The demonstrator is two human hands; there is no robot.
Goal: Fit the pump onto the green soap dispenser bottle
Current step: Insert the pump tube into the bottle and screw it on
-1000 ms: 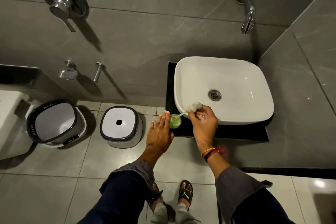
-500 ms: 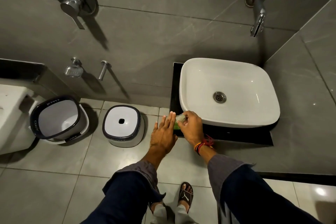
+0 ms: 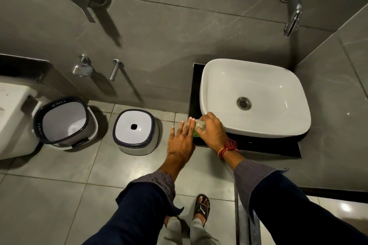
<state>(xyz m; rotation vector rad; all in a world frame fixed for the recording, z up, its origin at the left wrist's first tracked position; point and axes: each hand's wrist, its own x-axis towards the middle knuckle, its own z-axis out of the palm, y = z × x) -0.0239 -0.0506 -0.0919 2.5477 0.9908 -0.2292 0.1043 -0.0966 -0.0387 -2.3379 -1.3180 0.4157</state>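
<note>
1. A white basin [image 3: 256, 93] sits on a black counter [image 3: 258, 145].
2. The green soap dispenser bottle [image 3: 196, 133] stands at the counter's left corner.
3. The right hand [image 3: 212, 131], which a second ago held the pump [image 3: 200, 124] clear, now grips it atop the bottle, probably seating it.
4. The left hand [image 3: 182, 139] has closed in, flat and unclenched, fingers against the bottle's side.

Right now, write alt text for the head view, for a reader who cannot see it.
Seen from above, a person's right hand grips a pale pump atop a green soap bottle on a black counter, while the flat left hand steadies the bottle's side. A white basin sits beside them.
</note>
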